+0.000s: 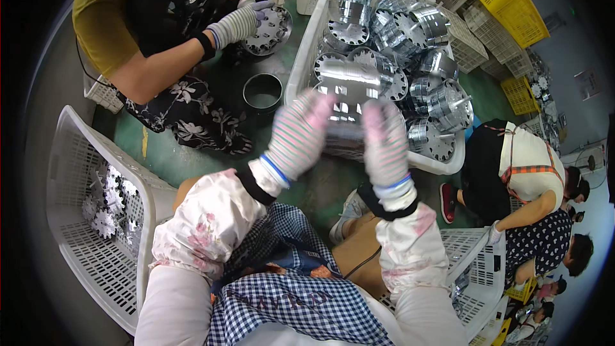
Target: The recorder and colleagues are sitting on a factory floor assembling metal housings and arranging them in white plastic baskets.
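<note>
Gloved left hand (301,129) and right hand (384,138) raised together, fingers (318,104) closed on the two ends of a shiny metal cylinder (349,93). Just beyond the fingertips, a white plastic crate (301,57) heaped with toothed metal drums (410,32). Motion-blurred.

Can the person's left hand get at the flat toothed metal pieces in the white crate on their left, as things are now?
Probably not at once. The left hand is gripping a shiny metal part together with the right hand. The way to the toothed pieces in the open-topped white crate itself looks free.
</note>
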Tool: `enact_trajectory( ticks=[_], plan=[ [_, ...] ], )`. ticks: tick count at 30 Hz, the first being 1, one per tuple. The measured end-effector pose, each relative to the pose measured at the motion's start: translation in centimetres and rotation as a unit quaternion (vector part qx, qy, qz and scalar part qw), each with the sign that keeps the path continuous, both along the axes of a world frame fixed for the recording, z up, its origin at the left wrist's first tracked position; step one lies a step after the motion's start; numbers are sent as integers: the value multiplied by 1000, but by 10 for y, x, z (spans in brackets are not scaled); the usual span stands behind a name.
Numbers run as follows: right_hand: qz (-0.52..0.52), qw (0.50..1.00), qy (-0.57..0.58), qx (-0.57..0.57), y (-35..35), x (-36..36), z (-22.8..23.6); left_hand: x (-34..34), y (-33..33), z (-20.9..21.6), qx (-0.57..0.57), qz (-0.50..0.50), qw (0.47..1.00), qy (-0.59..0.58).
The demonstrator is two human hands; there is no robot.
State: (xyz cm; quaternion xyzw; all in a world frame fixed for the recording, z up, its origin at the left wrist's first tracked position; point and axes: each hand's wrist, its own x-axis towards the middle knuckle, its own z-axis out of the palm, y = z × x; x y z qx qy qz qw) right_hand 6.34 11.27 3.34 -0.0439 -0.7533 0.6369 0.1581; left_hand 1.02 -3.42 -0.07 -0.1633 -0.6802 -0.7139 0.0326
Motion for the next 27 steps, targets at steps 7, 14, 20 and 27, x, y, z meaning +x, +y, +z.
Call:
enact_trajectory(
  ticks=[7, 14, 20, 27],
  plan=[
    [146, 974, -55, 162, -2, 0, -13, -42, -28, 21, 214, 6, 956, -200],
    [97, 968, 98, 210, -5, 4, -40, -32, -12, 20, 236, 9, 957, -169],
    [133, 962, -54, -230, 19, -1, -38, -9, -11, 4, -42, 28, 999, 0],
    [206, 975, -88, -3, 4, -4, -25, -32, -27, 27, 201, 29, 958, -203]
  ],
)
